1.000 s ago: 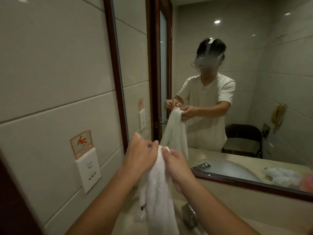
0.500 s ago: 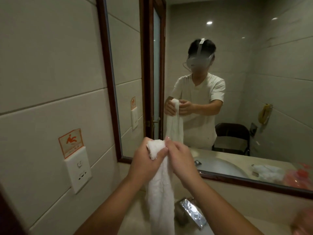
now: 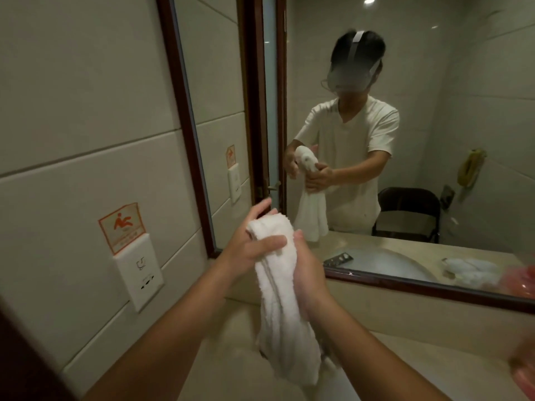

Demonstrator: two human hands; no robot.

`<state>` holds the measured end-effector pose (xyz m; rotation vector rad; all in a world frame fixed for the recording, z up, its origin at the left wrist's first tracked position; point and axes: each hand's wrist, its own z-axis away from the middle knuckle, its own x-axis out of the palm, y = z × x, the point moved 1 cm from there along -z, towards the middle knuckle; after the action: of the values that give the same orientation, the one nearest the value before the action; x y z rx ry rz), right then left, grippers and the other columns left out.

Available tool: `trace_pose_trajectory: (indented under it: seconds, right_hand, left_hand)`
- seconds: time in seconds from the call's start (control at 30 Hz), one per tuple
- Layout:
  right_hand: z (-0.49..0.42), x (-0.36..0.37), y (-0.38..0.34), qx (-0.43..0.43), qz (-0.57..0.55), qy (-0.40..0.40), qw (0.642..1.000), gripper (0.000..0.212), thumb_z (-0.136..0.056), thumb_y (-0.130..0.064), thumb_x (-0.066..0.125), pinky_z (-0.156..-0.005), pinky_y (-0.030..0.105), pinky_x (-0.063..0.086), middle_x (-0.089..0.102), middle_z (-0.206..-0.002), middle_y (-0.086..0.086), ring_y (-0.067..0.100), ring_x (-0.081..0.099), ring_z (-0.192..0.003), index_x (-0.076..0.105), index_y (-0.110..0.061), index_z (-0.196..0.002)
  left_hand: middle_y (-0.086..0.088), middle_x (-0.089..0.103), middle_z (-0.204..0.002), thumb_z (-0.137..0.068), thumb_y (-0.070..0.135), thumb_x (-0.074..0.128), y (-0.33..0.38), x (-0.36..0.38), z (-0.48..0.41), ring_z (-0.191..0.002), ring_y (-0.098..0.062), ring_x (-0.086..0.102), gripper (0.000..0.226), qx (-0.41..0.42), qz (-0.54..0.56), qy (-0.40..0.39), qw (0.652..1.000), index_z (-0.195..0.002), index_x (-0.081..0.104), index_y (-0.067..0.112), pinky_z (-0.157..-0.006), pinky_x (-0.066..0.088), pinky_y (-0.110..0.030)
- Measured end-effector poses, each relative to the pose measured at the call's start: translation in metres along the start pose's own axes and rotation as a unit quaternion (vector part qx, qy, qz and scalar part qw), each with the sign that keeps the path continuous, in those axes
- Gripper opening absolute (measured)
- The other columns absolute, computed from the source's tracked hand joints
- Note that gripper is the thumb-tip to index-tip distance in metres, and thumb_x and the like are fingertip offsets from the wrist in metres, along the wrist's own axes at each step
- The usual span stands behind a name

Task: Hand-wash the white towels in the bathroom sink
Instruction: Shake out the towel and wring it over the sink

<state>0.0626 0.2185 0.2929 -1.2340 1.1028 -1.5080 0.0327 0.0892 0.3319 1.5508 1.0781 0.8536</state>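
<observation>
Left hand (image 3: 254, 244) grips the white towel (image 3: 278, 302) at its 11 o'clock end; right hand (image 3: 308, 273) clasps it at 3 o'clock.

The towel (image 3: 278, 299) is formed of rough terry cloth; the wall tiles (image 3: 72, 96) and bench (image 3: 223, 351) are finished smooth, glossy.

The beige stone surface (image 3: 419, 369) runs along the wall below the mirror (image 3: 434, 169). At the four o'clock edge of the view a blurred pink thing (image 3: 525, 371) lies on it, too smeared to identify. In the mirror, a crumpled white towel (image 3: 469, 272) lies on the surface at three o'clock from the basin (image 3: 385, 263), just beside the pink thing.
</observation>
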Motion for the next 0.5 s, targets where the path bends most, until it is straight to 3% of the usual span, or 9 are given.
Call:
trace_pose_trajectory:
  seconds: [0.03, 0.1, 0.17, 0.2, 0.27, 0.37, 0.43, 0.5]
  right_hand:
    - [-0.002, 0.001, 0.0, 0.005, 0.012, -0.009, 1.0, 0.057, -0.109, -0.061, 0.04, -0.088, 0.04, 0.06, 0.082, -0.092, 0.005, 0.027, 0.078, -0.094, 0.079, -0.022, -0.099]
    - [-0.009, 0.0, -0.003, -0.015, 0.072, -0.008, 0.997, 0.048, -0.111, -0.054, 0.041, -0.084, 0.033, 0.058, 0.079, -0.087, 0.002, 0.024, 0.075, -0.092, 0.073, -0.022, -0.096]
    - [-0.012, -0.012, -0.003, -0.037, 0.142, -0.007, 0.989, 0.038, -0.114, -0.035, 0.042, -0.068, 0.02, 0.051, 0.07, -0.08, -0.001, 0.018, 0.068, -0.083, 0.067, -0.014, -0.095]
    - [-0.011, -0.02, -0.003, -0.045, 0.171, -0.01, 0.984, 0.038, -0.113, -0.031, 0.043, -0.064, 0.022, 0.048, 0.067, -0.078, 0.001, 0.018, 0.065, -0.079, 0.067, -0.007, -0.095]
    - [-0.004, -0.041, -0.001, -0.043, 0.172, 0.002, 0.984, 0.048, -0.109, -0.04, 0.046, -0.064, 0.03, 0.045, 0.065, -0.077, 0.003, 0.019, 0.061, -0.072, 0.065, 0.002, -0.096]
    - [0.011, -0.065, -0.001, -0.024, 0.141, 0.106, 0.984, 0.043, -0.11, -0.05, 0.042, -0.062, 0.03, 0.043, 0.058, -0.083, -0.001, 0.014, 0.057, -0.072, 0.055, -0.011, -0.097]
    - [0.021, -0.068, 0.001, 0.063, 0.071, 0.091, 0.991, 0.05, -0.108, -0.061, 0.039, -0.064, 0.033, 0.053, 0.062, -0.087, 0.003, 0.018, 0.064, -0.075, 0.053, -0.014, -0.118]
    - [0.029, -0.059, 0.007, 0.192, -0.045, 0.034, 0.98, 0.069, -0.095, -0.083, 0.039, -0.07, 0.045, 0.063, 0.074, -0.103, 0.014, 0.031, 0.076, -0.083, 0.054, -0.025, -0.13]
  left_hand:
    - [-0.006, 0.061, -0.143, -0.048, 0.042, 0.096, -0.003, 0.004, -0.003, -0.13, -0.023, 0.064, 0.108, -0.014, 0.045, -0.012, 0.999, -0.145, 0.053, 0.025, -0.103, 0.055, -0.039]
    - [-0.019, 0.069, -0.131, -0.052, 0.034, 0.098, -0.006, 0.018, -0.01, -0.126, -0.036, 0.065, 0.078, -0.014, 0.078, -0.006, 0.997, -0.122, 0.065, 0.019, -0.108, 0.052, -0.054]
    - [-0.03, 0.073, -0.111, -0.057, 0.032, 0.098, -0.006, 0.032, -0.017, -0.112, -0.048, 0.07, 0.054, 0.002, 0.023, 0.049, 0.999, -0.099, 0.067, 0.017, -0.101, 0.052, -0.067]
    - [-0.029, 0.073, -0.104, -0.059, 0.035, 0.097, -0.006, 0.038, -0.019, -0.104, -0.049, 0.071, 0.049, 0.011, -0.021, 0.078, 0.997, -0.093, 0.066, 0.019, -0.094, 0.055, -0.068]
    - [-0.019, 0.074, -0.097, -0.065, 0.043, 0.095, -0.011, 0.049, -0.02, -0.094, -0.04, 0.073, 0.042, 0.024, -0.098, 0.111, 0.989, -0.091, 0.067, 0.026, -0.085, 0.061, -0.059]
    - [0.002, 0.073, -0.093, -0.079, 0.042, 0.089, -0.023, 0.068, -0.019, -0.089, -0.019, 0.072, 0.026, 0.018, -0.149, 0.209, 0.966, -0.096, 0.072, 0.03, -0.077, 0.061, -0.038]
    - [0.003, 0.071, -0.086, -0.082, 0.043, 0.086, -0.026, 0.084, -0.02, -0.085, -0.019, 0.07, 0.026, 0.007, -0.149, 0.293, 0.944, -0.09, 0.07, 0.025, -0.069, 0.054, -0.031]
    - [0.001, 0.07, -0.083, -0.081, 0.046, 0.086, -0.022, 0.1, -0.021, -0.081, -0.019, 0.069, 0.033, 0.001, -0.14, 0.333, 0.933, -0.088, 0.067, 0.021, -0.064, 0.049, -0.027]
